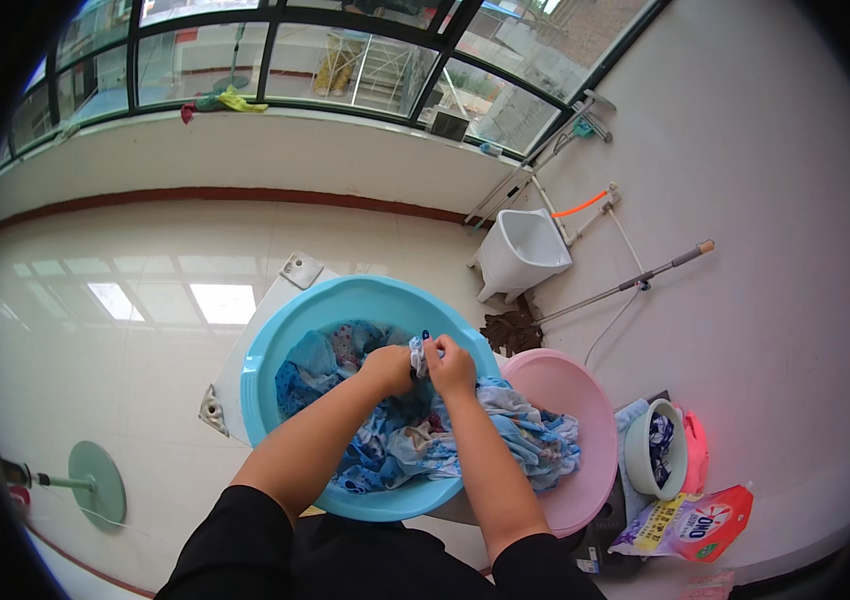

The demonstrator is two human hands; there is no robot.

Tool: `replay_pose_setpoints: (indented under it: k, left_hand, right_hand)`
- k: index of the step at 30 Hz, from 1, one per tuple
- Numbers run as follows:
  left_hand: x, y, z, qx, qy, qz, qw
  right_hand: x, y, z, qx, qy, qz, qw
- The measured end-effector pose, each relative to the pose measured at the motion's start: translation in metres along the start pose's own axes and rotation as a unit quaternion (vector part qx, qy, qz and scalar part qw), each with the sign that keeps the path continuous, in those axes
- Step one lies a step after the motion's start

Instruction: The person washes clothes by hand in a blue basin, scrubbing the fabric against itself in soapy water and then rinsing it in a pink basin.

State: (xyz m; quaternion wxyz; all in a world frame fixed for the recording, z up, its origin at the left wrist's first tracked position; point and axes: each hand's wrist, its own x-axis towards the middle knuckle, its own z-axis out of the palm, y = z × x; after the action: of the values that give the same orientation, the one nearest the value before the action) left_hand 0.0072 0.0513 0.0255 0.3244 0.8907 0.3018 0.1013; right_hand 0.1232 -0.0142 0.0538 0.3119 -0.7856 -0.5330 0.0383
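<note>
Both hands are together over a blue plastic basin [267,409], near its right side. A bunched length of pale, patterned wet fabric [417,356] is gripped between my left hand [389,369] and my right hand [451,367]. Below them, blue printed fabric [369,442] lies heaped in the basin, with some water showing around it. Part of the cloth [526,431] drapes over the basin's right rim into a pink basin [590,465] beside it. My fingers partly hide the gripped piece.
A white stand [245,360] with metal corners supports the blue basin. Right of the pink basin are a small pale bowl [646,450] holding dark cloth and an OMO detergent pouch [687,525]. A white mop sink [522,251] and a leaning mop [620,285] stand by the wall.
</note>
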Motion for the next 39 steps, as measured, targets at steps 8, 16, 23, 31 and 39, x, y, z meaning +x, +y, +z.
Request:
replay_pose_setpoints:
  k: [8, 16, 23, 31, 39]
  left_hand:
    - [-0.003, 0.016, 0.02, 0.029, 0.037, -0.018, 0.999]
    - [-0.001, 0.018, 0.007, -0.044, 0.089, 0.045, 0.994]
    - [0.006, 0.029, 0.015, -0.19, -0.038, 0.074, 0.978]
    - [-0.001, 0.017, 0.081, 0.064, -0.07, 0.197, 0.976]
    - [-0.001, 0.028, 0.021, -0.098, -0.248, 0.143, 0.953]
  right_hand:
    - [-0.014, 0.014, -0.011, -0.04, -0.087, -0.014, 0.995]
    - [-0.026, -0.02, -0.061, -0.098, -0.225, 0.022, 0.969]
    - [-0.049, -0.036, -0.086, -0.156, -0.281, -0.029, 0.946]
    - [-0.057, -0.03, -0.065, -0.398, -0.389, 0.071, 0.828]
    - [-0.08, -0.003, -0.115, 0.112, -0.256, 0.169, 0.945]
